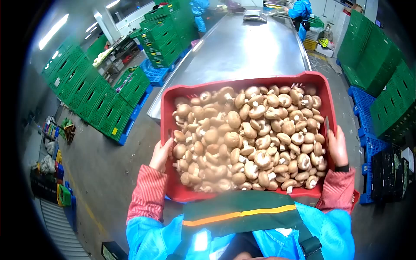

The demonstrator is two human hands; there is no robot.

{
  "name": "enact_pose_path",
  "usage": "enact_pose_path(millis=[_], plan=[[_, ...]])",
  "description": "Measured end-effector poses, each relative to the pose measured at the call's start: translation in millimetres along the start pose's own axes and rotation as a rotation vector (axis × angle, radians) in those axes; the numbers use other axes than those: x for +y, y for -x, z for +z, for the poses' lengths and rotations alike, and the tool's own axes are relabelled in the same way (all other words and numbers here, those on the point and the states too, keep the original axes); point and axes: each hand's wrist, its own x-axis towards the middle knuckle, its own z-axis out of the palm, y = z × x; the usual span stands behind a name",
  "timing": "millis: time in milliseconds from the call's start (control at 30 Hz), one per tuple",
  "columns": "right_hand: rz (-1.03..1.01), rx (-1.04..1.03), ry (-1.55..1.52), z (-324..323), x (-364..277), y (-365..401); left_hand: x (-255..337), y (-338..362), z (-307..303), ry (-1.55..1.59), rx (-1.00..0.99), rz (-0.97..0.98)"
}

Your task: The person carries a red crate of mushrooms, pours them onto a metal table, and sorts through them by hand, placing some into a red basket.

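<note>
Brown mushrooms (262, 158) with pale stems fill a red plastic crate (247, 82) in front of my body. My left hand (161, 156) grips the crate's left side, fingers hooked in at the wall. On the opposite side my right hand (338, 148) holds the right wall, its fingers partly hidden behind the rim. The crate is close to level, and its far edge overlaps the near end of a long metal table (242, 47) in this view. Part of the left half of the mushrooms looks blurred.
Green crates (93, 95) stand stacked on blue pallets at left, with another green stack (160, 39) farther back. More green crates (368, 47) and a blue pallet (362, 108) line the right. Two people in blue, one a co-worker (300, 13), stand by the table's far end.
</note>
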Motion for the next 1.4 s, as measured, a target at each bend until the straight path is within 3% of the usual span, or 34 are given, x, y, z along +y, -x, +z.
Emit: enact_pose_path(millis=[33, 100, 233, 267, 500, 533, 767, 933, 1100, 1233, 1333, 1400], plan=[[-0.067, -0.026, 0.005, 6.2, -7.4, -12.4, 0.2, -8.3, -1.9, -0.022, -0.045, -0.066], [0.206, -0.18, 0.137, -11.4, 13.9, -66.7, 39.4, -20.4, 5.2, -0.062, -0.207, 0.024], [0.248, -0.331, 0.32, -28.8, 67.2, -170.6, 83.5, -80.0, 31.6, -0.219, -0.288, 0.02], [0.153, -0.303, 0.39, -26.6, 74.7, -177.9, 87.1, -89.2, 33.9, -0.231, -0.285, 0.0], [0.257, -0.284, 0.369, -32.3, 52.6, -166.1, 96.5, -96.9, 45.8, -0.266, -0.218, -0.022], [0.163, -0.246, 0.522, -34.9, 69.6, -172.9, 99.6, -94.3, 50.5, -0.275, -0.194, -0.021], [-0.014, -0.175, 0.677, -37.7, 51.2, -175.2, 113.7, -106.2, 65.2, -0.219, -0.119, -0.041], [0.046, -0.218, 0.68, -35.3, 60.1, -199.0, 112.2, -129.7, 71.5, -0.247, -0.162, -0.085], [-0.022, -0.144, 1.018, -36.1, 28.4, -197.5, 124.4, -122.9, 87.9, -0.25, -0.135, -0.071], [-0.386, 0.031, 1.176, -36.7, 33.9, -198.4, 123.4, -126.6, 88.5, -0.24, -0.15, -0.066], [-0.619, 0.124, 1.031, -28.7, 15.8, -202.4, 129.0, -123.1, 87.2, -0.293, -0.143, -0.041], [-0.784, 0.019, 0.803, -18.9, -3.4, -193.2, 125.8, -119.7, 78.2, -0.306, -0.138, -0.04]])
